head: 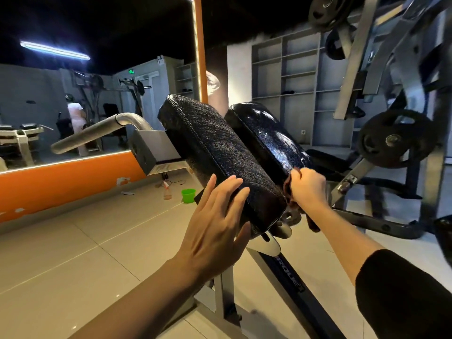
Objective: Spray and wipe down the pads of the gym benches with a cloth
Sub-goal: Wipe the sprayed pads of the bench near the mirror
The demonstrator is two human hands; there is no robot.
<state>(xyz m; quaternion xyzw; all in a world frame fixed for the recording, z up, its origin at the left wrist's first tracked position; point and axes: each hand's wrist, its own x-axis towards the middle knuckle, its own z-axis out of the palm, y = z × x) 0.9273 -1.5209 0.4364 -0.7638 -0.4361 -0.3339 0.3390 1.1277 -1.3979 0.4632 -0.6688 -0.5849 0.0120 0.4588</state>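
Left hand (pixel 215 216) flat with fingers wide, steadying near end of left pad (pixel 215 152) | right hand (pixel 307 187) grips cloth (pixel 289 192) at near end of wet right pad (pixel 266 135) | you should wipe away from you, pressing firmly, along its edges.

Cloth (pixel 291 192) between two pads (pixel 215 152)

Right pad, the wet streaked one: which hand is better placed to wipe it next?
Right. The right hand already grips the cloth at the near end of the right pad, which shows wet streaks. The left hand lies flat on the left pad and holds nothing.
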